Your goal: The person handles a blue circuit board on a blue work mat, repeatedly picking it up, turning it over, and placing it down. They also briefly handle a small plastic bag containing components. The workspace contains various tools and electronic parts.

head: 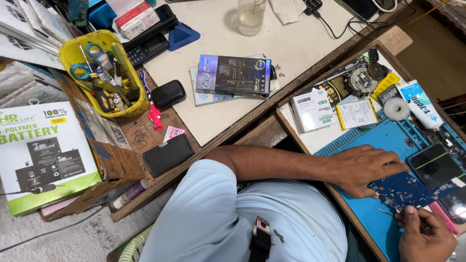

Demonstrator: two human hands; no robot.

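Head view, work surface: a blue repair mat [378,140] covers the right part of a wooden tray at the right of the scene; both hands work at its near right corner.
Circuit board: a dark blue board [403,190] lies flat on the mat, thin and studded with small parts. It looks light, stiff and fragile, so it is best taken by its bare edges, not by the component faces.
Left hand: the left hand [366,167] comes in from the left and lies palm down over the board's far left edge, fingers spread and pressing rather than closed around it. It steadies the board and grasps nothing.
Right hand: the right hand [426,237] sits at the near right corner of the view, its fingertips at the board's near edge. Whether it pinches a thin tool there I cannot tell; a fine metal sliver [386,212] shows just left of it on the mat.
Board against the grip: the board lies between the two hands, touching the left fingers on its far side and the right fingertips on its near side.
Phone: a dark handset [434,165] rests on the mat just right of the left hand.
Tape roll: a white roll [396,108] sits farther off, beside a white tube [423,106].
Small boxes: a white box [312,109] stands at the tray's far left.
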